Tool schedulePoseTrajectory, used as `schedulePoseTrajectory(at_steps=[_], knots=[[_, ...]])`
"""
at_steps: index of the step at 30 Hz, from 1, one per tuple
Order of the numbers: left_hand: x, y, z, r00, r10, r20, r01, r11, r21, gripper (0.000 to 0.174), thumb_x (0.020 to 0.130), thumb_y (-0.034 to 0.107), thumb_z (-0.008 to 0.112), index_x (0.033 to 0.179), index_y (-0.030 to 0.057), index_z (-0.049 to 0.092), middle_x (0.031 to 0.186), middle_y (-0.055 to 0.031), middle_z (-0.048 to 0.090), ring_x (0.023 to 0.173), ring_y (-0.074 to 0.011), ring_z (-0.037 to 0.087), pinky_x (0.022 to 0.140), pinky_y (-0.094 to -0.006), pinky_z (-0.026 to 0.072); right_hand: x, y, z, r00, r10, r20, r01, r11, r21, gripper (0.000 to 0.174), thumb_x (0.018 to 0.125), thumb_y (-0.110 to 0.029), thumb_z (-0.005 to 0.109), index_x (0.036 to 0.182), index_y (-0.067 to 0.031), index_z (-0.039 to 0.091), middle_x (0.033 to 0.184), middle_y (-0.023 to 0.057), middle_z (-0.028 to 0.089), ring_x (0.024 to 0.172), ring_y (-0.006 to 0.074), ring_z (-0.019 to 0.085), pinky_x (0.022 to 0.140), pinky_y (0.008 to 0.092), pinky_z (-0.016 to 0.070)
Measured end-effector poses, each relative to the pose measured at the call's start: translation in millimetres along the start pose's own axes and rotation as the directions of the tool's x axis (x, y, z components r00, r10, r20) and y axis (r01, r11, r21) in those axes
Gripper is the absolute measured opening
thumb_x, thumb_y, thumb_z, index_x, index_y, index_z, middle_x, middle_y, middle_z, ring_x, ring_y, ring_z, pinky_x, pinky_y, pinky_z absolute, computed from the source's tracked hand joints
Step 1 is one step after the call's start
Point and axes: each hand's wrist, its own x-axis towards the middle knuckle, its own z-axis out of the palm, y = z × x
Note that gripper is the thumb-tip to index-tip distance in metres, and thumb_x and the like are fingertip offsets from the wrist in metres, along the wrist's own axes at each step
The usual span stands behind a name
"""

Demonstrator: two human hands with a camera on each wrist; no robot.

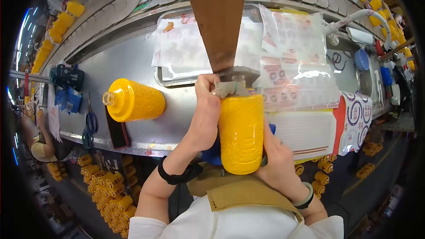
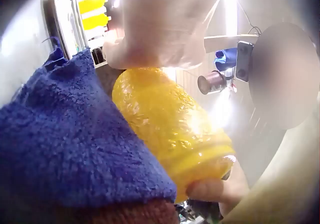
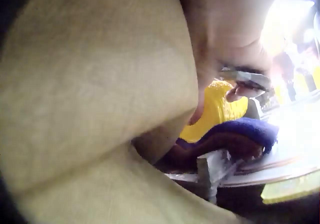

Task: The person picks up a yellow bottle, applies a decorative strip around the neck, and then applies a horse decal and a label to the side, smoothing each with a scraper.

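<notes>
In front of the person's body, a glossy yellow textured bottle is held tilted over the table's front edge, its clear neck pointing away. The left hand is at the neck end, its fingertips pinching a crumpled pale grey, partly see-through piece against the shoulder. Along the lower right side of the bottle, the right hand grips it, with some fingers hidden behind. A blue towel lies beneath the bottle. A second yellow bottle is on the metal table to the left.
A metal tray lined with white paper sits behind the hands. Printed transfer sheets cover the right side. Blue scissors and a phone lie at the left edge. A brown post stands ahead. Below are many yellow bottles.
</notes>
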Motion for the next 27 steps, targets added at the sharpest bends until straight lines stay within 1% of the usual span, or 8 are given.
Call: schedulePoseTrajectory(at_steps=[5,7,11,13,17,19,22,27], knots=[[2.9,2.2,-4.0,0.997,0.073,-0.013,-0.070,0.985,0.159,0.067,0.108,0.057,0.029,0.125,-0.0053,0.047,0.114,-0.0113,0.035,0.108,-0.0235,0.035,0.104,-0.0372,0.0281,-2.3,-3.3,-4.6,0.998,-0.063,0.012,0.064,0.996,-0.070,0.097,0.058,-0.001,0.079,0.146,0.0169,0.044,0.134,0.0280,0.063,0.073,0.0237,0.059,0.065,0.0343,0.0465],[5.9,8.0,-4.6,0.970,0.167,0.176,-0.243,0.683,0.689,0.064,0.110,0.056,0.028,0.125,0.0029,0.059,0.118,-0.0103,0.041,0.116,-0.0227,0.041,0.108,-0.0313,0.0334,-3.4,-1.5,-3.6,0.999,-0.050,0.003,0.050,0.997,-0.062,0.098,0.056,-0.001,0.079,0.146,0.0157,0.045,0.138,0.0275,0.061,0.075,0.0237,0.060,0.067,0.0337,0.0475],[13.4,36.9,2.3,0.937,0.261,0.232,-0.348,0.638,0.687,0.055,0.110,0.046,0.033,0.120,0.0047,0.066,0.119,-0.0108,0.041,0.115,-0.0249,0.038,0.106,-0.0312,0.0340,-4.1,2.5,-12.9,0.998,-0.005,0.062,0.004,1.000,0.021,0.095,0.061,-0.001,0.083,0.149,0.0061,0.048,0.144,0.0226,0.059,0.084,0.0254,0.063,0.071,0.0314,0.0512],[8.3,28.5,3.9,0.958,0.285,0.019,-0.253,0.816,0.520,0.063,0.106,0.049,0.035,0.118,-0.0023,0.069,0.119,-0.0187,0.044,0.107,-0.0317,0.038,0.099,-0.0447,0.0306,-3.4,10.3,-28.1,0.990,0.046,0.131,-0.067,0.985,0.158,0.089,0.068,-0.002,0.083,0.150,0.0012,0.049,0.145,0.0205,0.059,0.086,0.0256,0.063,0.074,0.0314,0.0521],[-24.3,25.8,1.5,0.978,0.075,-0.192,-0.014,0.953,0.302,0.067,0.109,0.048,0.031,0.142,-0.0085,0.047,0.142,-0.0192,0.041,0.127,-0.0328,0.040,0.109,-0.0421,0.0331,-16.8,24.4,-45.6,0.978,0.188,0.092,-0.207,0.931,0.299,0.074,0.082,-0.004,0.081,0.150,-0.0079,0.052,0.143,0.0154,0.062,0.089,0.0248,0.062,0.076,0.0330,0.0526],[-43.4,18.8,-10.0,0.992,0.090,-0.091,-0.048,0.920,0.388,0.078,0.107,0.057,0.032,0.153,-0.0062,0.034,0.153,-0.0208,0.038,0.137,-0.0336,0.041,0.114,-0.0428,0.0336,-20.5,29.7,-50.5,0.972,0.235,0.021,-0.230,0.925,0.303,0.058,0.087,-0.002,0.076,0.142,-0.0046,0.058,0.134,0.0132,0.066,0.090,0.0232,0.061,0.077,0.0333,0.0515],[-71.2,6.3,-5.6,0.994,0.098,-0.052,-0.084,0.971,0.225,0.120,0.086,0.086,0.050,0.161,-0.0034,0.024,0.162,-0.0246,0.036,0.147,-0.0358,0.040,0.119,-0.0477,0.0327,-25.9,37.6,-59.3,0.913,0.371,-0.170,-0.320,0.909,0.268,0.019,0.100,-0.003,0.058,0.117,-0.0003,0.067,0.109,0.0149,0.070,0.088,0.0255,0.062,0.082,0.0334,0.0496],[-108.3,3.0,14.6,0.988,0.145,0.055,-0.155,0.922,0.354,0.127,0.070,0.052,0.092,0.161,-0.0040,0.024,0.160,-0.0244,0.039,0.145,-0.0343,0.044,0.119,-0.0459,0.0333,-55.5,49.9,-56.1,0.866,0.439,-0.238,-0.427,0.898,0.104,0.011,0.099,-0.008,0.062,0.102,0.0018,0.066,0.095,0.0185,0.068,0.088,0.0326,0.065,0.081,0.0401,0.0502]])
